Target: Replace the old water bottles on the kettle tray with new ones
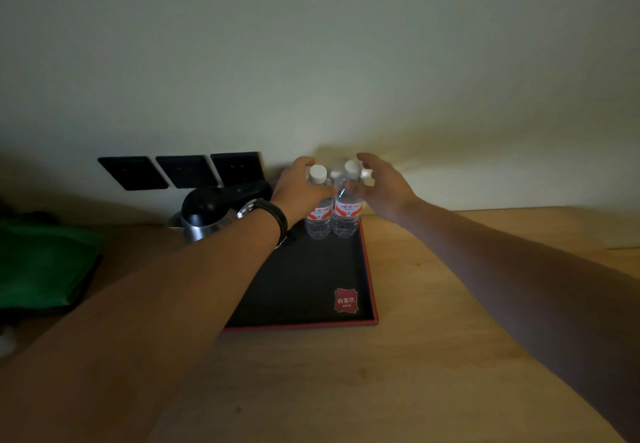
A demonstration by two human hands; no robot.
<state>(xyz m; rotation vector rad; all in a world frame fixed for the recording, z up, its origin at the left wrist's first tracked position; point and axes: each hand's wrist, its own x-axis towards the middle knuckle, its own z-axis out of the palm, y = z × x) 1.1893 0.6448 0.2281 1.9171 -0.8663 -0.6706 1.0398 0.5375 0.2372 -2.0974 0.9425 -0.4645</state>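
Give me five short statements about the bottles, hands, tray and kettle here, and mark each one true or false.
1. The water bottles stand upright at the far end of the tray. True.
2. The left hand wears a dark wristband. True.
3. The bottle caps are blue. False: they are white.
4. The kettle lies to the right of the bottles. False: it is to their left.
5. The right hand rests flat on the wooden counter. False: it is raised beside the bottles with its fingers spread.

Rear bottles [366,174] blurred behind hands, kettle [204,216] partly hidden by forearm, green bag [41,262] cut off.
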